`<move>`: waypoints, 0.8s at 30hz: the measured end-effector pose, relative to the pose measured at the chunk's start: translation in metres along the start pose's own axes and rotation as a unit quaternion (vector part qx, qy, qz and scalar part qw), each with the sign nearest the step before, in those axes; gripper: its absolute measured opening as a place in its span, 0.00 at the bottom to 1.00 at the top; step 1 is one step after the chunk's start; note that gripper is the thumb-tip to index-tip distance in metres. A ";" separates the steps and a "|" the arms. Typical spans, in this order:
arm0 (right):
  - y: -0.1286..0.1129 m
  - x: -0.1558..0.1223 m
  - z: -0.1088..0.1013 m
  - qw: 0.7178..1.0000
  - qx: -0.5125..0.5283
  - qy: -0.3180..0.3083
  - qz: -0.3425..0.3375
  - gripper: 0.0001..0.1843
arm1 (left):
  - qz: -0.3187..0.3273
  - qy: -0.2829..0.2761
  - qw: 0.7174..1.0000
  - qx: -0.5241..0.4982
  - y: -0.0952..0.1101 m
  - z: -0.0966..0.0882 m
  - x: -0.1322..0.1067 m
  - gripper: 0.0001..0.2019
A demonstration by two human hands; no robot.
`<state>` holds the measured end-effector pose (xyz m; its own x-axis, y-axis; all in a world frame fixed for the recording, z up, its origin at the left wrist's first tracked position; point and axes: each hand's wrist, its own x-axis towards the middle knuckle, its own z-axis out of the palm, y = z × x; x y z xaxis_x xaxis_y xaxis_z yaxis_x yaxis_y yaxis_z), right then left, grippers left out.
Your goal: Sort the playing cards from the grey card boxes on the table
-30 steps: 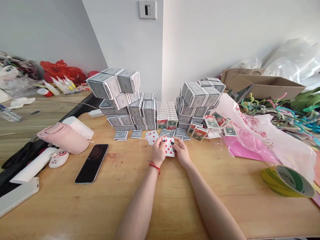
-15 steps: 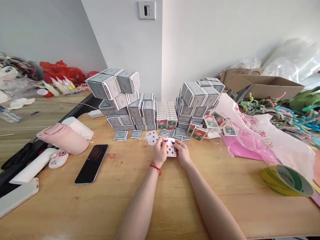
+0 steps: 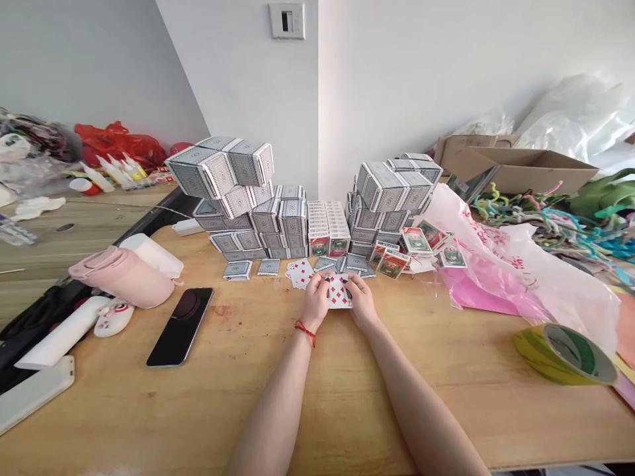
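Note:
Both of my hands meet over the middle of the wooden table (image 3: 347,390). My left hand (image 3: 316,301), with a red string at the wrist, and my right hand (image 3: 361,299) pinch the two sides of a small stack of playing cards (image 3: 338,292) whose top card shows red diamonds. Just left of them a few loose cards (image 3: 299,272) lie face up. Behind stand two piles of grey card packs, the left pile (image 3: 238,192) and the right pile (image 3: 391,195), with red-and-green boxed decks (image 3: 329,233) between them.
A black phone (image 3: 180,316), a pink bottle (image 3: 122,276) and white rolls lie at the left. A pink plastic bag (image 3: 501,277), a green-yellow tape roll (image 3: 565,345), a cardboard box (image 3: 510,169) and coloured pipe cleaners (image 3: 546,218) fill the right side.
The hands and the cards stay in about the same spot; the card stack has been squared slightly between the fingers. The view has shifted a little.

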<state>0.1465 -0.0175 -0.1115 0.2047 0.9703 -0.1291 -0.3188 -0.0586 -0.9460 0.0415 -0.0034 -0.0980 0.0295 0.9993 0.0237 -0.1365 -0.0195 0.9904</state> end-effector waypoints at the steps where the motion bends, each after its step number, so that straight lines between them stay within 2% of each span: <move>1: 0.000 0.000 -0.001 1.000 -0.002 0.000 -0.001 0.09 | 0.000 0.001 1.000 0.002 0.001 0.000 0.000 0.09; 11: 0.004 0.006 -0.003 1.000 0.011 0.005 0.005 0.08 | 0.018 -0.014 0.999 0.041 0.006 0.000 -0.002 0.10; 18: 0.006 0.004 -0.001 0.999 -0.005 0.031 -0.019 0.08 | -0.013 -0.032 0.999 0.020 0.001 0.000 0.001 0.10; 24: 0.003 0.002 0.001 1.000 0.017 0.007 0.001 0.07 | 0.021 -0.024 0.998 0.051 0.005 -0.002 0.000 0.08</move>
<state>0.1453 -0.0153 -0.1147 0.2172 0.9665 -0.1365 -0.3511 -0.0531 -0.9348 0.0390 -0.0032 -0.0929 0.0732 0.9949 0.0689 -0.0380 -0.0663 0.9971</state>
